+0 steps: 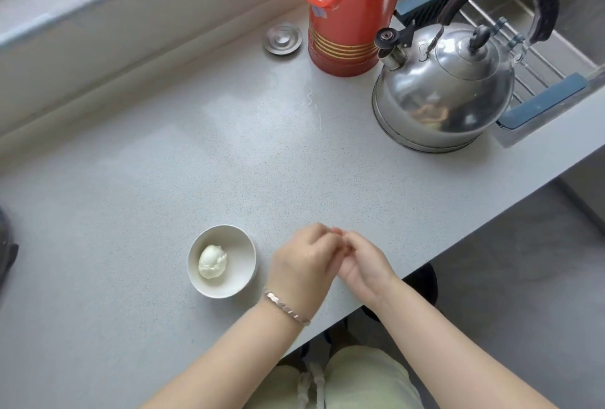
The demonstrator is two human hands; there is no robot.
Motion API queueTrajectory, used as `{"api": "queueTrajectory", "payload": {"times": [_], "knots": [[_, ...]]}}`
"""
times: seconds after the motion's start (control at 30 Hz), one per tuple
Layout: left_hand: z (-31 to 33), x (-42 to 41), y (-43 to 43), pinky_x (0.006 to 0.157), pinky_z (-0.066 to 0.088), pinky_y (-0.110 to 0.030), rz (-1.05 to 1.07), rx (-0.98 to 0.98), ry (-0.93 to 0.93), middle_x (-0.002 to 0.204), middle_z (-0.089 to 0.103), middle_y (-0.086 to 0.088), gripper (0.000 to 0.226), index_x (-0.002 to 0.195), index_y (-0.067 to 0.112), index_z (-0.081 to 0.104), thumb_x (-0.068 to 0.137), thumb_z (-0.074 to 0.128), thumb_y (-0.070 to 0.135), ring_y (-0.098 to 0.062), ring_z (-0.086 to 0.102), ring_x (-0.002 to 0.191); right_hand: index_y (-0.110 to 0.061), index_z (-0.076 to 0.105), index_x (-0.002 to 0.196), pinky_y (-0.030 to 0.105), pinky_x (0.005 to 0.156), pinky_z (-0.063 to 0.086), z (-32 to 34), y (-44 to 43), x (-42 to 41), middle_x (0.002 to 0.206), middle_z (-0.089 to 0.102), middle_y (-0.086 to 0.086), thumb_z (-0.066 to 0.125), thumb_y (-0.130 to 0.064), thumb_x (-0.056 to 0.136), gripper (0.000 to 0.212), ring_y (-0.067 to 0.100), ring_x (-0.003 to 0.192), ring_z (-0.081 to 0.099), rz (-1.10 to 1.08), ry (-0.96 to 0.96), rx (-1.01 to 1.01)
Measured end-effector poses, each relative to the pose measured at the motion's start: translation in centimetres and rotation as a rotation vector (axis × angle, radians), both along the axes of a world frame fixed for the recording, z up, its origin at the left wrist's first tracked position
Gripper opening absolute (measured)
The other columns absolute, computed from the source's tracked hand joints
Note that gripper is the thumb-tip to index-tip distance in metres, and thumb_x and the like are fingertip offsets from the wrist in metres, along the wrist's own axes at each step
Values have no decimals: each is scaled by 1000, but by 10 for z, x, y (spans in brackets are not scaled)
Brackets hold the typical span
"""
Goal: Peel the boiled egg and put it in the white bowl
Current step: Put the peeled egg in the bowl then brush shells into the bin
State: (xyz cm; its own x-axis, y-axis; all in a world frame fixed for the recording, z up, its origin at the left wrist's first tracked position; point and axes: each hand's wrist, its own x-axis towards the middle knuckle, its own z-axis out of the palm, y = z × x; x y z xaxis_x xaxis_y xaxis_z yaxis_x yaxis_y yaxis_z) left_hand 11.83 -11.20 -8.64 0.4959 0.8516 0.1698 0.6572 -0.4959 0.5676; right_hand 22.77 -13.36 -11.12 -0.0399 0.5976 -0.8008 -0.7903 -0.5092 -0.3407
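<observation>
A peeled, white boiled egg [212, 262] lies inside the small white bowl [244, 244] on the grey counter, near its front edge. My left hand [299, 261], with a silver bracelet on the wrist, hovers just right of the bowl with its back up and fingers curled. My right hand [361, 262] meets it fingertip to fingertip, its fingers curled too. I see no shell or anything else between the two hands; their inner sides are hidden.
A steel kettle [442, 87] with a black handle stands at the back right beside a red thermos flask [343, 15]. A round metal lid [282, 39] lies left of the flask. The sink with a drying rack [537, 58] is at the far right. The counter edge [425, 264] runs diagonally under my wrists.
</observation>
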Motion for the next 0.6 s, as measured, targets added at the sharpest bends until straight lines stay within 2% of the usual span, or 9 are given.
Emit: {"api": "queueTrajectory", "payload": {"times": [0.07, 0.2, 0.3, 0.33, 0.37, 0.4, 0.43, 0.5, 0.6], "knots": [[-6, 10, -5, 41, 40, -22, -71, 143, 126, 66, 64, 3, 13, 63, 20, 67, 62, 70, 7, -16, 56, 53, -6, 56, 81, 19, 57, 52, 7, -1, 2, 73, 59, 4, 35, -10, 91, 23, 13, 67, 60, -10, 76, 2], [-9, 20, -8, 46, 36, -22, -95, 251, 178, 66, 63, 4, 21, 61, 19, 67, 68, 55, 4, -14, 51, 57, -9, 62, 75, 19, 58, 50, 12, -6, 9, 65, 64, -1, 39, -17, 95, 30, 9, 62, 64, -1, 48, -8], [-10, 16, -4, 45, 46, -24, -4, 70, 20, 72, 64, 0, 10, 62, 14, 61, 70, 60, 20, -14, 55, 64, -5, 63, 83, 22, 62, 52, 13, -8, 14, 74, 62, 5, 43, -15, 94, 25, 14, 69, 60, -44, -24, -42], [-13, 12, -3, 53, 52, -28, 82, -28, -10, 81, 66, -3, 15, 71, 14, 61, 74, 55, 28, -13, 57, 75, -5, 62, 84, 22, 62, 53, 13, -8, 17, 75, 61, 6, 43, -14, 94, 23, 15, 69, 59, -92, -32, -55], [-19, 7, -2, 72, 55, -35, 168, -133, 12, 101, 66, -6, 27, 89, 13, 62, 79, 50, 35, -14, 57, 95, -4, 62, 85, 21, 61, 54, 13, -9, 20, 75, 60, 7, 43, -13, 94, 22, 15, 68, 58, -138, -49, -68], [-28, 1, -2, 98, 45, -38, 216, -235, 88, 128, 55, -9, 44, 115, 11, 56, 84, 45, 41, -16, 47, 121, -4, 62, 85, 21, 60, 53, 13, -10, 23, 74, 59, 7, 43, -13, 94, 22, 15, 68, 59, -173, -77, -83], [-38, -6, -5, 114, 23, -35, 223, -315, 187, 149, 31, -9, 60, 136, 10, 37, 88, 37, 46, -17, 24, 140, -5, 62, 84, 21, 60, 53, 12, -13, 24, 73, 59, 6, 44, -13, 93, 22, 14, 67, 59, -204, -111, -93], [-56, -19, -11, 113, -9, -27, 194, -367, 360, 155, -10, -4, 80, 146, 9, 3, 83, 12, 58, -10, -16, 139, -6, 62, 82, 20, 59, 50, 9, -21, 28, 70, 58, 4, 43, -13, 93, 22, 13, 65, 57, -285, -195, -115], [-71, -28, -13, 109, -19, -26, 192, -400, 424, 152, -21, -4, 89, 143, 9, -13, 70, -5, 60, -8, -27, 132, -8, 59, 76, 19, 57, 43, 0, -39, 38, 68, 53, 3, 42, -12, 90, 23, 12, 60, 50, -484, -366, -270]]}}
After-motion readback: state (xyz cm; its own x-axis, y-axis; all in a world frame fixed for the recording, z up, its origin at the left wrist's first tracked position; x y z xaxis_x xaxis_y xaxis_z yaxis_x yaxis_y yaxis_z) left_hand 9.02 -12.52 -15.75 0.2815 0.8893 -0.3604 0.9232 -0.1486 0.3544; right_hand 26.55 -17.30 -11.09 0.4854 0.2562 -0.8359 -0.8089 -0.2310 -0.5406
